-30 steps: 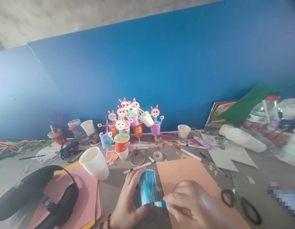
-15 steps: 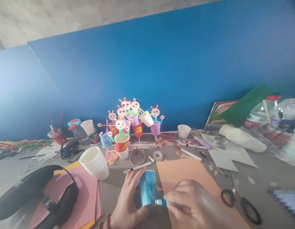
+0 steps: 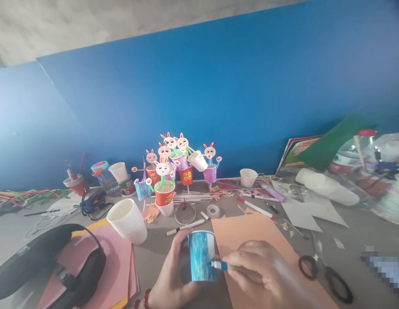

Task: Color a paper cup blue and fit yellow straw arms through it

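A paper cup streaked with blue ink is held upright by my left hand, its fingers behind and its thumb near the base. A strip of bare white shows along the cup's right side. My right hand is closed on a blue marker, whose tip touches the cup's lower right side. Under my right hand lies an orange sheet of paper. A white marker lies just behind the cup, near a roll of clear tape.
Stacked white cups and a black headband-like device stand left, over pink paper. Rabbit-faced cup figures line the back. Scissors lie at right; a glue gun is back left.
The cup has turned in my left hand, bringing the white strip into view on its right. The marker tip has moved slightly up from near the cup's base.
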{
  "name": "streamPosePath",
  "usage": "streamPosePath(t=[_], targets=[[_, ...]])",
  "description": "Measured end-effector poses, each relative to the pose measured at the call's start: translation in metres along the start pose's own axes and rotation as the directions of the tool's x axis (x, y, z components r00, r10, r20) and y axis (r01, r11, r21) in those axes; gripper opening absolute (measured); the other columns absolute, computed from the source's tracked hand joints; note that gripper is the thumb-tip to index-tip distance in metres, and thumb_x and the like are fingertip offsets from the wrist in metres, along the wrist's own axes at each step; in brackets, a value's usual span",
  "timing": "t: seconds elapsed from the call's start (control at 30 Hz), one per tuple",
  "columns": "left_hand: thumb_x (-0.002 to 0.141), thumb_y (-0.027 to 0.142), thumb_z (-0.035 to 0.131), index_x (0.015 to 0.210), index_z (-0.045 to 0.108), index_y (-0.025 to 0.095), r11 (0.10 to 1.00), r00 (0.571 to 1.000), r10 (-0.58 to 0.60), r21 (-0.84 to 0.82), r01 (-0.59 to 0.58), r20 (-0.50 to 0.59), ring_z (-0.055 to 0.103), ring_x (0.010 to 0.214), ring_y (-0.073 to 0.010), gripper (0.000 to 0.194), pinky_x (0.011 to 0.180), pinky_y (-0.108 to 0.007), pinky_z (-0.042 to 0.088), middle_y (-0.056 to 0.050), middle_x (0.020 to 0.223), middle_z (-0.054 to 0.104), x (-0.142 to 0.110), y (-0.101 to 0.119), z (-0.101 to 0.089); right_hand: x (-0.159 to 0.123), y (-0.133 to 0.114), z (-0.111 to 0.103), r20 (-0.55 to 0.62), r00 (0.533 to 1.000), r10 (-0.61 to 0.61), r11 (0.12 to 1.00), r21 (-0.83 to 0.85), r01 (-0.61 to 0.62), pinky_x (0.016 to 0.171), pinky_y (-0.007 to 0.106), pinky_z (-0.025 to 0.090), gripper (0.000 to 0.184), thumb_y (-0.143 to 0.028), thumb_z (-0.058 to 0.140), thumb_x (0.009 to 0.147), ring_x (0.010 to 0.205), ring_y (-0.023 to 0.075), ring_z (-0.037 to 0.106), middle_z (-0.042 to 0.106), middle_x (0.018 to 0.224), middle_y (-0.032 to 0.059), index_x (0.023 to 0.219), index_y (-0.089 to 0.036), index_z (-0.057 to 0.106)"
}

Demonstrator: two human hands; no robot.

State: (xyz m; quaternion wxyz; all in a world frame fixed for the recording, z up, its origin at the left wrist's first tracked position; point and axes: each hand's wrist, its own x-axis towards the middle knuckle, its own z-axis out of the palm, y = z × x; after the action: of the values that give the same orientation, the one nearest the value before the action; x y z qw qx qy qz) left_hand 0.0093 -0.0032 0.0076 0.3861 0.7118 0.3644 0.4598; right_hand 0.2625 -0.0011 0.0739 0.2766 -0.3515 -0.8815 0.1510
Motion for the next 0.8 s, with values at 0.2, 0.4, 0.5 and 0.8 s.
streamPosePath(t=[0.2, 0.4, 0.5, 0.8], targets=[[0.081, 0.02, 0.073, 0.143, 0.027, 0.035, 0.977, 0.999, 0.013, -0.215, -0.006, 0.03, 0.06, 0.124, -0.0331, 0.079, 0.102, -0.046, 0.051, -0.011, 0.135, 0.058, 0.0008, -0.0015, 0.004, 0.0007, 0.0018, -0.0021, 0.055, 0.998, -0.016, 0.999, -0.04, 0.018, 0.056, 0.024, 0.037, 0.026, -0.02, 0.046, 0.097, 0.052, 0.0122, 0.051, 0.058, 0.058, -0.0034, 0.082, -0.022, 0.066], [0.083, 0.027, 0.071, 0.142, 0.034, 0.032, 0.975, 0.995, 0.089, -0.207, -0.079, 0.036, 0.057, 0.126, -0.0355, 0.071, 0.104, -0.052, 0.048, -0.013, 0.136, 0.054, 0.0013, 0.0059, 0.0062, 0.0019, 0.0098, -0.001, -0.1, 0.995, 0.019, 0.999, -0.028, -0.022, 0.057, 0.023, 0.04, 0.025, -0.023, 0.046, 0.101, 0.053, 0.0124, 0.054, 0.061, 0.06, -0.0028, 0.086, -0.021, 0.066], [0.084, 0.028, 0.071, 0.142, 0.034, 0.03, 0.967, 0.994, 0.097, -0.239, -0.085, 0.04, 0.058, 0.125, -0.0368, 0.07, 0.103, -0.053, 0.048, -0.016, 0.135, 0.055, 0.002, 0.0068, 0.0077, 0.0019, 0.0097, -0.0021, -0.116, 0.993, 0.029, 0.999, -0.012, -0.03, 0.057, 0.023, 0.039, 0.023, -0.023, 0.046, 0.1, 0.054, 0.0126, 0.053, 0.062, 0.061, -0.0027, 0.087, -0.022, 0.065], [0.082, 0.024, 0.071, 0.142, 0.033, 0.028, 0.967, 0.992, 0.11, -0.238, -0.091, 0.069, 0.061, 0.121, -0.0363, 0.071, 0.101, -0.054, 0.049, -0.016, 0.132, 0.056, 0.0026, 0.0015, 0.0043, 0.0026, 0.0066, -0.0021, -0.076, 0.996, -0.04, 0.999, -0.027, 0.038, 0.056, 0.023, 0.036, 0.025, -0.02, 0.044, 0.1, 0.052, 0.0123, 0.05, 0.058, 0.059, -0.0036, 0.084, -0.022, 0.064]])
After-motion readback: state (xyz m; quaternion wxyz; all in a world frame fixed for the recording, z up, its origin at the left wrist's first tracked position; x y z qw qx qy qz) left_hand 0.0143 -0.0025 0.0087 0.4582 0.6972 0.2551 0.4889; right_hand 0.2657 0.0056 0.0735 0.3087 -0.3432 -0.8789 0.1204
